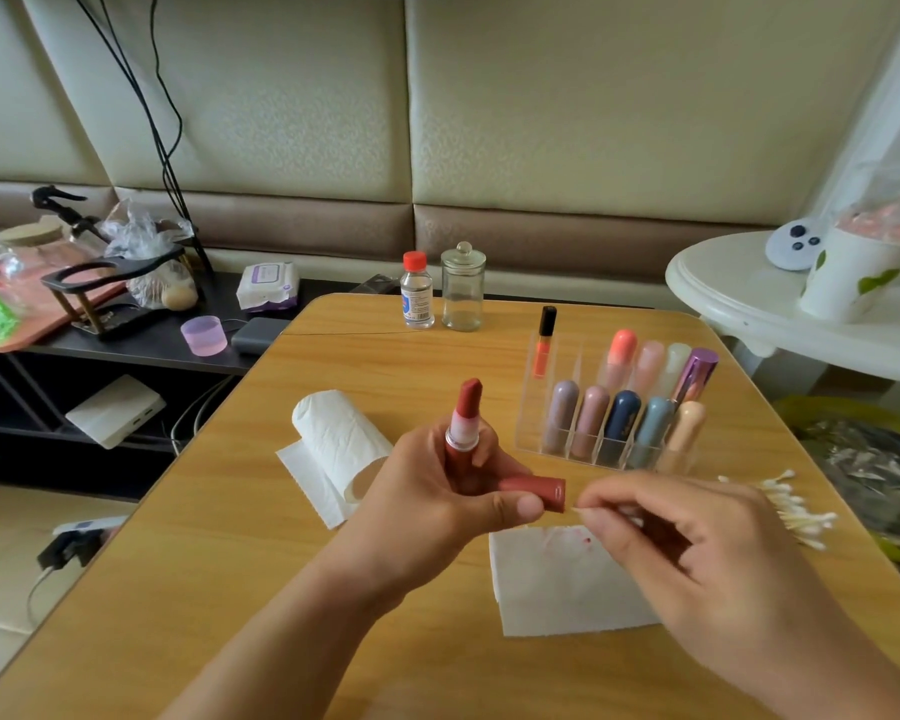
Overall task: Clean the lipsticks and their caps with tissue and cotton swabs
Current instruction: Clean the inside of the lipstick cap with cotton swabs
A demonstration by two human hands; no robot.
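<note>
My left hand (432, 491) grips an uncapped red lipstick (464, 423) upright, its bullet extended, and also holds the matching red cap (536, 492) sideways between thumb and fingers, its open end facing right. My right hand (697, 543) pinches a cotton swab (585, 509), its tip just right of the cap's opening. A tissue sheet (557, 589) with small red marks lies flat on the wooden table (385, 356) under my hands. A pile of cotton swabs (796, 511) lies at the right.
A tissue roll (333, 439) lies left of my hands. A clear organizer (619, 407) holds several lipsticks. A red-capped bottle (417, 291) and an empty glass jar (462, 288) stand at the far edge. A cluttered shelf is at the left, a white side table at the right.
</note>
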